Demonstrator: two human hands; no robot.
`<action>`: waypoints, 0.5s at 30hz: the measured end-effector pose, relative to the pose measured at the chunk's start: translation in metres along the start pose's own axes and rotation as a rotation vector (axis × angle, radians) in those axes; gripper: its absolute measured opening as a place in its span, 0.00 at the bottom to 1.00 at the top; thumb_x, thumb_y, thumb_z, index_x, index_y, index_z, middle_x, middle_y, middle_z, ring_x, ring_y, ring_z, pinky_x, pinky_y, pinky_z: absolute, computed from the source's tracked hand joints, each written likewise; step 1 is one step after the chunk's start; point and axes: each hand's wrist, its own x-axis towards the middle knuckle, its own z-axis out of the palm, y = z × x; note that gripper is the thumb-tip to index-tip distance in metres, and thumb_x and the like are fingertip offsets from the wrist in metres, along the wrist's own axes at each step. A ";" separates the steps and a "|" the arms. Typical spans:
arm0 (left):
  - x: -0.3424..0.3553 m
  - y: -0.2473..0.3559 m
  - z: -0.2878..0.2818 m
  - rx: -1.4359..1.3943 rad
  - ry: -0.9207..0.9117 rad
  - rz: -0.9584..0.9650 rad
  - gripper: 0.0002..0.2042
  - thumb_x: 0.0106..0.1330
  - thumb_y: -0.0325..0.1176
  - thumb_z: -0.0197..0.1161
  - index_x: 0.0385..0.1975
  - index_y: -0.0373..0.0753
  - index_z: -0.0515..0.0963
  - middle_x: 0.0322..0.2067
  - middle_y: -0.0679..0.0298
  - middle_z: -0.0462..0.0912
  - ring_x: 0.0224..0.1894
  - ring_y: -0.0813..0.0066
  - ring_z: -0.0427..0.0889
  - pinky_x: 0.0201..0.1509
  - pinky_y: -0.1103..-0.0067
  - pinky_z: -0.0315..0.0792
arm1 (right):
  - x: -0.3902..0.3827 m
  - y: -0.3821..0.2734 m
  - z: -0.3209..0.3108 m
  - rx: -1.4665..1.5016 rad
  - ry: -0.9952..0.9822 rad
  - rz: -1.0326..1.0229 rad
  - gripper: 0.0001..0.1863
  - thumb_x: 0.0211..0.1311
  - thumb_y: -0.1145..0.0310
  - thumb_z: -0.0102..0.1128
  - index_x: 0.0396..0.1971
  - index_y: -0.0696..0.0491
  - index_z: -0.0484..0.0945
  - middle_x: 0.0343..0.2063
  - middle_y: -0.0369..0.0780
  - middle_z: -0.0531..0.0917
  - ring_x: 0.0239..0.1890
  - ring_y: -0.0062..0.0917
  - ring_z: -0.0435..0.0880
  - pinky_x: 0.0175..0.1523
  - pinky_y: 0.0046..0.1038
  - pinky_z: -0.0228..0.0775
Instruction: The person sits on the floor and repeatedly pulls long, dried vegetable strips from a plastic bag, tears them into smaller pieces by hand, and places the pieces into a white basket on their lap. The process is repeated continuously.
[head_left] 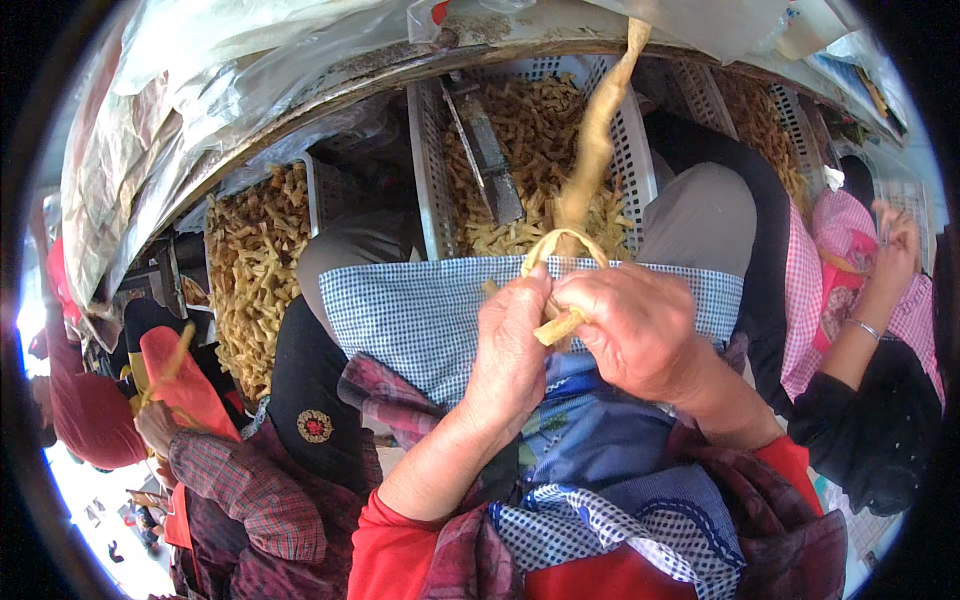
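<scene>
Over my lap, my left hand (513, 335) and my right hand (640, 318) are close together, both pinching a pale yellow strip (592, 135) that looks like bean curd skin. The strip bends into a small loop above my thumbs. A short cut end pokes out between the hands, near my right fingers. The long part stretches away from me toward the top of the view, narrow and twisted. Just beyond my hands stands a white slatted basket (432, 190) filled with yellow-brown knotted pieces (530, 130). My fingertips partly hide the loop's crossing.
A flat metal blade (488, 150) slants over the basket. A blue-checked apron (410, 310) covers my lap. More knotted pieces (255, 270) fill a basket at left. Co-workers sit close on both sides, one hand (157, 428) holding a strip. Plastic sheeting (230, 80) covers the table edge ahead.
</scene>
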 end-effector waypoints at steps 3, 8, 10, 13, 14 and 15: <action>-0.012 -0.011 -0.008 0.546 -0.074 0.648 0.20 0.72 0.43 0.51 0.21 0.35 0.73 0.16 0.65 0.70 0.20 0.79 0.69 0.24 0.77 0.65 | 0.008 0.001 -0.011 1.062 0.061 0.628 0.09 0.67 0.63 0.56 0.38 0.53 0.76 0.23 0.31 0.74 0.22 0.11 0.72 0.23 0.15 0.66; -0.019 -0.004 -0.038 0.639 -0.205 0.272 0.26 0.72 0.52 0.48 0.18 0.36 0.71 0.15 0.71 0.68 0.20 0.84 0.66 0.24 0.82 0.62 | 0.017 0.012 -0.026 1.357 0.362 0.530 0.12 0.72 0.59 0.48 0.38 0.54 0.66 0.20 0.30 0.65 0.18 0.08 0.57 0.18 0.09 0.58; -0.013 0.003 -0.031 0.669 -0.200 0.322 0.19 0.72 0.45 0.54 0.28 0.34 0.75 0.18 0.70 0.71 0.24 0.84 0.69 0.28 0.83 0.65 | 0.019 0.011 -0.023 1.254 0.239 0.515 0.12 0.72 0.59 0.47 0.38 0.54 0.67 0.22 0.32 0.66 0.19 0.08 0.58 0.20 0.11 0.61; -0.010 0.027 -0.025 0.731 -0.168 0.258 0.13 0.71 0.37 0.56 0.33 0.33 0.78 0.24 0.69 0.75 0.30 0.83 0.73 0.34 0.83 0.68 | 0.022 0.023 -0.015 1.256 0.095 0.466 0.10 0.73 0.65 0.46 0.38 0.56 0.71 0.30 0.37 0.75 0.21 0.10 0.66 0.29 0.17 0.71; -0.006 0.026 -0.035 0.746 -0.143 0.283 0.12 0.71 0.37 0.55 0.34 0.33 0.79 0.25 0.68 0.75 0.30 0.83 0.73 0.35 0.83 0.68 | 0.028 0.026 -0.014 1.286 0.081 0.494 0.10 0.73 0.66 0.45 0.37 0.57 0.71 0.30 0.37 0.75 0.21 0.10 0.67 0.30 0.17 0.71; -0.002 0.027 -0.046 0.762 -0.111 0.308 0.12 0.71 0.36 0.55 0.35 0.33 0.79 0.26 0.68 0.75 0.31 0.83 0.73 0.35 0.82 0.69 | 0.035 0.032 -0.010 1.319 0.061 0.521 0.10 0.73 0.66 0.45 0.37 0.57 0.72 0.29 0.36 0.75 0.22 0.11 0.67 0.30 0.17 0.71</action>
